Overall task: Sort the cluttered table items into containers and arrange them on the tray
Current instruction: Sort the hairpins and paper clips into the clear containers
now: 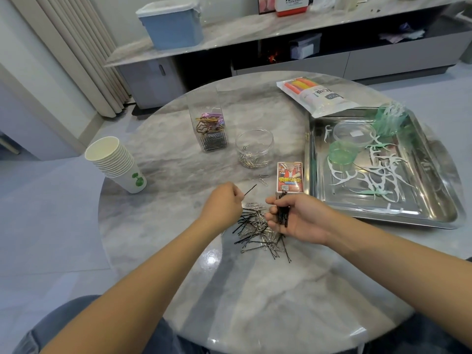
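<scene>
A mixed pile of black hairpins and silver paper clips (pixel 258 233) lies on the round marble table (pixel 229 290). My left hand (pixel 221 204) pinches a single black hairpin (pixel 250 189) just above the pile. My right hand (pixel 298 218) holds a bundle of black hairpins (pixel 283 213) to the pile's right. Behind stand a tall clear container (pixel 208 121) with pins and coloured clips and a round glass jar (pixel 254 148) with paper clips. A steel tray (pixel 434 208) at the right holds floss picks (pixel 378 175), a green cup (pixel 342 155) and clear cups.
A stack of paper cups (pixel 115 162) stands at the table's left. A small card box (pixel 290 178) lies beside the tray. A plastic packet (pixel 316 97) overlaps the tray's far edge. A low cabinet with a blue bin (pixel 173 24) runs behind the table.
</scene>
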Tool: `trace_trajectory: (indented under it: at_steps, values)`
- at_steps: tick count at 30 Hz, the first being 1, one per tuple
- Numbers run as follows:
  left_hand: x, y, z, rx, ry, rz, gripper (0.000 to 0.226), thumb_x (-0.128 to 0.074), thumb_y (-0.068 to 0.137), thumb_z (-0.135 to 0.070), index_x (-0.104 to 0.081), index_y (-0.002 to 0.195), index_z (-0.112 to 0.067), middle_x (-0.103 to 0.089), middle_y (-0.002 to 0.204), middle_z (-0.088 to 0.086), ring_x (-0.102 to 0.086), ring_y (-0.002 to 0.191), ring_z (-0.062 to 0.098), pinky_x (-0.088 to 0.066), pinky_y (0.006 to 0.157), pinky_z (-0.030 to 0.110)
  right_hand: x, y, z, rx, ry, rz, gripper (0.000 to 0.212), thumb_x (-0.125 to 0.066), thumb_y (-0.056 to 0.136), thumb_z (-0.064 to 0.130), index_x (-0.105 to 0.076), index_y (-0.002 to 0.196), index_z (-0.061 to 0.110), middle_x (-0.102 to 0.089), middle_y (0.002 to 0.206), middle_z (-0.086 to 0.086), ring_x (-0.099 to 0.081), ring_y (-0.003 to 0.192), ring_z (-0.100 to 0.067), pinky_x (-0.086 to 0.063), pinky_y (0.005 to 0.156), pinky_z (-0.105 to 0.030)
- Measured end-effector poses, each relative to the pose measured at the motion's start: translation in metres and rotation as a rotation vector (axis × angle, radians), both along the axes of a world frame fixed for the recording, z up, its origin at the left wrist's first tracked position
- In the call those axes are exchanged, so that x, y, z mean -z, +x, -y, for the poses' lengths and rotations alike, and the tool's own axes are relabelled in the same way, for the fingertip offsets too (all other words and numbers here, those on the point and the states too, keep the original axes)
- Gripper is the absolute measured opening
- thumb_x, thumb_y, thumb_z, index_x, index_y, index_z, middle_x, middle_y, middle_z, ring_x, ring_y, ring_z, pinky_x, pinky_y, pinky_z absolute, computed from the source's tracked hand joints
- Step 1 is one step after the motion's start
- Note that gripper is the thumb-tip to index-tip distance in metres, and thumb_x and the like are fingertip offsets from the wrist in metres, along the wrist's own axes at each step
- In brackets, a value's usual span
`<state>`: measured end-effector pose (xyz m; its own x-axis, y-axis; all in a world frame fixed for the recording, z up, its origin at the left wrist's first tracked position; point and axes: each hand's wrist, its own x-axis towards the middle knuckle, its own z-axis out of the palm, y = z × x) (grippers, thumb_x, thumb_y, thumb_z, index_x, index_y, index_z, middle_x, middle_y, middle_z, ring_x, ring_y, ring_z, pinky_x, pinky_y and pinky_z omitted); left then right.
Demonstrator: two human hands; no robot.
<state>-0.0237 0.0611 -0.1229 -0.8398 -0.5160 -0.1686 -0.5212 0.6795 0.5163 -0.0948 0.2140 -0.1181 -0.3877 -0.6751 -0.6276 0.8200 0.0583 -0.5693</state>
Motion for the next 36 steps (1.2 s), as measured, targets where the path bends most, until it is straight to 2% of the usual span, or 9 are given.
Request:
trace_trajectory:
  at_steps: [4, 9, 11, 13, 16, 20, 23, 28, 36]
  values:
    - [-0.023, 0.021, -0.028, -0.078, 0.274, -0.155, 0.018, -0.058, 0.088, -0.015, -0.059, 0.072, -0.023, -0.059, 0.067, -0.009, -0.053, 0.062, 0.006, -0.042, 0.055, 0.016, 0.003, 0.004, 0.002, 0.022, -0.065, 0.114, 0.027, -0.039, 0.097, 0.024, -0.053, 0.082, 0.006, -0.06, 0.073, -0.011, -0.061, 0.072, -0.023, -0.053, 0.067, -0.033]
    - [-0.021, 0.035, -0.047, -0.065, 0.383, -0.245, 0.013, -0.067, 0.083, -0.014, -0.065, 0.073, -0.022, -0.065, 0.066, -0.009, -0.061, 0.064, 0.006, -0.05, 0.065, 0.02, 0.005, 0.006, 0.003, 0.123, -0.192, 0.312, 0.037, -0.038, 0.099, 0.034, -0.052, 0.091, 0.001, -0.055, 0.121, -0.019, -0.064, 0.095, -0.027, -0.057, 0.059, -0.035]
    - [-0.023, 0.035, -0.041, -0.076, 0.35, -0.273, 0.011, -0.067, 0.083, -0.016, -0.065, 0.074, -0.021, -0.064, 0.064, -0.009, -0.061, 0.062, 0.007, -0.048, 0.062, 0.018, 0.003, 0.006, 0.0, 0.135, -0.153, 0.295, 0.034, -0.039, 0.098, 0.031, -0.053, 0.089, 0.001, -0.063, 0.097, -0.017, -0.065, 0.077, -0.026, -0.057, 0.06, -0.036]
    - [-0.023, 0.033, -0.026, -0.084, 0.204, -0.236, 0.007, -0.066, 0.085, -0.018, -0.068, 0.079, -0.018, -0.062, 0.065, -0.009, -0.059, 0.064, 0.008, -0.042, 0.058, 0.014, 0.002, 0.005, -0.004, 0.145, -0.087, 0.257, 0.033, -0.04, 0.097, 0.029, -0.054, 0.084, 0.002, -0.061, 0.076, -0.013, -0.062, 0.074, -0.025, -0.057, 0.061, -0.036]
    - [-0.015, 0.032, 0.001, -0.026, 0.018, -0.026, 0.01, -0.061, 0.088, -0.014, -0.07, 0.092, -0.016, -0.064, 0.078, -0.005, -0.059, 0.071, 0.012, -0.038, 0.053, 0.011, 0.004, 0.003, -0.009, 0.178, -0.047, 0.274, 0.031, -0.043, 0.096, 0.027, -0.055, 0.082, 0.001, -0.059, 0.072, -0.012, -0.06, 0.076, -0.025, -0.057, 0.059, -0.037]
    - [0.003, 0.032, 0.014, 0.169, -0.117, 0.107, 0.022, -0.062, 0.088, -0.019, -0.066, 0.109, -0.019, -0.059, 0.109, 0.002, -0.055, 0.099, 0.017, -0.044, 0.084, 0.026, 0.002, 0.003, -0.009, 0.174, -0.021, 0.266, 0.03, -0.044, 0.095, 0.027, -0.054, 0.082, 0.002, -0.058, 0.073, -0.012, -0.059, 0.075, -0.025, -0.056, 0.056, -0.035]
    - [0.012, 0.032, 0.014, 0.307, -0.163, 0.122, 0.032, -0.061, 0.088, -0.022, -0.06, 0.12, -0.024, -0.05, 0.115, 0.001, -0.046, 0.112, 0.018, -0.042, 0.091, 0.032, -0.002, 0.003, -0.007, 0.166, -0.019, 0.242, 0.029, -0.043, 0.095, 0.026, -0.054, 0.083, 0.002, -0.057, 0.071, -0.011, -0.058, 0.074, -0.025, -0.056, 0.054, -0.032]
    - [0.014, 0.039, 0.018, 0.335, -0.264, 0.136, 0.016, -0.059, 0.09, -0.022, -0.062, 0.105, -0.02, -0.05, 0.113, -0.001, -0.049, 0.107, 0.019, -0.04, 0.077, 0.027, -0.003, 0.002, -0.011, 0.148, -0.02, 0.221, 0.03, -0.041, 0.096, 0.027, -0.055, 0.085, 0.003, -0.058, 0.068, -0.01, -0.06, 0.07, -0.023, -0.055, 0.056, -0.03]
    - [0.011, 0.048, 0.025, 0.236, -0.251, 0.191, 0.014, -0.049, 0.089, -0.012, -0.062, 0.092, -0.014, -0.056, 0.103, 0.002, -0.056, 0.093, 0.022, -0.042, 0.074, 0.029, 0.001, 0.004, -0.009, 0.12, 0.0, 0.198, 0.03, -0.04, 0.096, 0.026, -0.056, 0.084, 0.003, -0.058, 0.067, -0.008, -0.06, 0.063, -0.02, -0.054, 0.054, -0.027]
